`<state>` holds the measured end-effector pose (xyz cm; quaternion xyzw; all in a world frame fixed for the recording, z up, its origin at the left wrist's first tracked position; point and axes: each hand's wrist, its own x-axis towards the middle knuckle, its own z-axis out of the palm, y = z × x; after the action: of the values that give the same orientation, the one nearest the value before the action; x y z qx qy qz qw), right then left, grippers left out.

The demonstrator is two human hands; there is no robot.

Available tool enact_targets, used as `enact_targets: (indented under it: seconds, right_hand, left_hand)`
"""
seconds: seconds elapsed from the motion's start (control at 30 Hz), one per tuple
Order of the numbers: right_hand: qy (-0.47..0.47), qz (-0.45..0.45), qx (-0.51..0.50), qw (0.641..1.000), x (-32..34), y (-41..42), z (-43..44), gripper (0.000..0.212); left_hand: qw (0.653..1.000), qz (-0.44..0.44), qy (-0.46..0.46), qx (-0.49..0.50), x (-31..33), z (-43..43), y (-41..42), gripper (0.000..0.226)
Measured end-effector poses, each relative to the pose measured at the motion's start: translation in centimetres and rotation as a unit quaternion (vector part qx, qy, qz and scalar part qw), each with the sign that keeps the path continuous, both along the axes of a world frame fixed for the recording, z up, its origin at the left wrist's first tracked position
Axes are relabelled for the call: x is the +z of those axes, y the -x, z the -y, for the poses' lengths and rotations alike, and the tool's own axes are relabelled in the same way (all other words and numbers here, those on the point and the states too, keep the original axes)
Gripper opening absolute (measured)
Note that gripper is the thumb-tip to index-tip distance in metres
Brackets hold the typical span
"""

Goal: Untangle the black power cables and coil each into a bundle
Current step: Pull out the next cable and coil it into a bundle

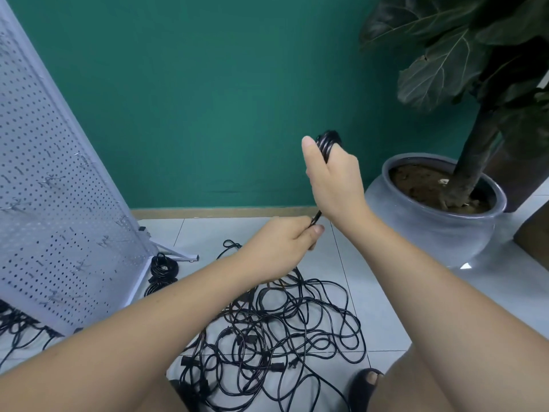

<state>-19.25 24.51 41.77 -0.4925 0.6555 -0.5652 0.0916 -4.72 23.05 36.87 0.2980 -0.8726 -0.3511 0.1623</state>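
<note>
Gripping the coil [327, 144] in your right hand [335, 185], feed even loops from your left hand [280, 248], apparently pinching the cable [316, 217] just below.

The right hand [332, 179] covers most of the coil [328, 141], whose blurred top may hide a plug. The strand [316, 217] to the left hand [279, 248] vanishes behind the right wrist. The left forearm [148, 322] and bottom edge cut off the tangle [282, 331].
</note>
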Motion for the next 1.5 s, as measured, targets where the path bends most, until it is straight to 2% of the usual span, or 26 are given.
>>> enact_targets:
  seconds: [0.07, 0.13, 0.23, 0.3, 0.37, 0.47, 0.57, 0.77, 0.87, 0.97, 1.07, 1.13, 1.2, 1.33, 1.43, 1.5]
  right_hand:
    - [-0.068, -0.068, -0.011, 0.995, -0.8, 0.3, 0.4, 0.058]
    - [-0.130, -0.097, -0.002, 0.987, -1.6, 0.3, 0.7, 0.064]
    - [-0.184, -0.067, 0.027, 0.980, -2.4, -0.3, 0.7, 0.074]
    - [-0.209, -0.051, 0.089, 0.973, -2.4, -1.2, 0.1, 0.076]
    - [-0.240, 0.014, 0.175, 0.955, -2.4, -2.8, -0.5, 0.075]
    - [-0.289, 0.190, 0.272, 0.898, -2.3, -4.8, -1.5, 0.070]
    - [-0.302, 0.273, 0.323, 0.855, -1.8, -5.4, -2.0, 0.070]
    - [-0.322, 0.272, 0.402, 0.813, -0.7, -5.2, -3.2, 0.050]
    - [-0.290, 0.283, 0.447, 0.797, -0.2, -4.9, -4.0, 0.040]
    - [-0.213, 0.327, 0.472, 0.791, 0.5, -4.6, -4.6, 0.039]
    - [-0.126, 0.346, 0.455, 0.811, 1.6, -4.7, -5.2, 0.041]
    - [-0.069, 0.338, 0.416, 0.841, 2.3, -5.0, -5.5, 0.043]
    - [-0.015, 0.326, 0.362, 0.873, 2.7, -5.2, -5.5, 0.045]
    - [0.058, 0.305, 0.247, 0.918, 3.4, -5.4, -5.3, 0.048]
    - [0.103, 0.252, 0.135, 0.953, 3.2, -5.5, -4.4, 0.046]
    - [0.125, 0.208, 0.079, 0.967, 2.7, -5.3, -3.7, 0.048]
  left_hand:
    - [0.999, -0.007, 0.039, -0.009, 0.6, 0.6, -0.6, 0.041]
    - [0.998, -0.016, 0.056, -0.013, 1.0, 1.1, -1.3, 0.041]
    - [0.996, -0.051, 0.073, 0.022, 2.2, 1.8, -2.4, 0.038]
    - [0.992, -0.091, 0.069, 0.058, 3.2, 2.5, -3.2, 0.039]
    - [0.985, -0.139, 0.053, 0.082, 3.6, 3.1, -4.0, 0.044]
    - [0.974, -0.198, 0.027, 0.107, 3.7, 3.5, -4.7, 0.044]
    - [0.966, -0.225, 0.034, 0.124, 3.7, 3.8, -4.9, 0.049]
    - [0.964, -0.227, 0.047, 0.133, 3.4, 4.7, -4.5, 0.058]
    - [0.964, -0.224, 0.007, 0.144, 3.5, 5.0, -4.2, 0.062]
    - [0.955, -0.239, -0.085, 0.153, 3.3, 4.9, -3.4, 0.063]
    - [0.943, -0.215, -0.159, 0.199, 2.0, 3.9, -2.1, 0.059]
    - [0.938, -0.211, -0.200, 0.188, 0.9, 3.0, -1.2, 0.043]
    - [0.937, -0.204, -0.237, 0.159, 0.1, 2.2, -0.5, 0.039]
    - [0.941, -0.173, -0.266, 0.121, -0.8, 0.4, 0.6, 0.050]
    - [0.950, -0.144, -0.261, 0.095, -1.1, -0.8, 1.1, 0.069]
    - [0.952, -0.141, -0.263, 0.063, -1.4, -1.3, 1.4, 0.070]
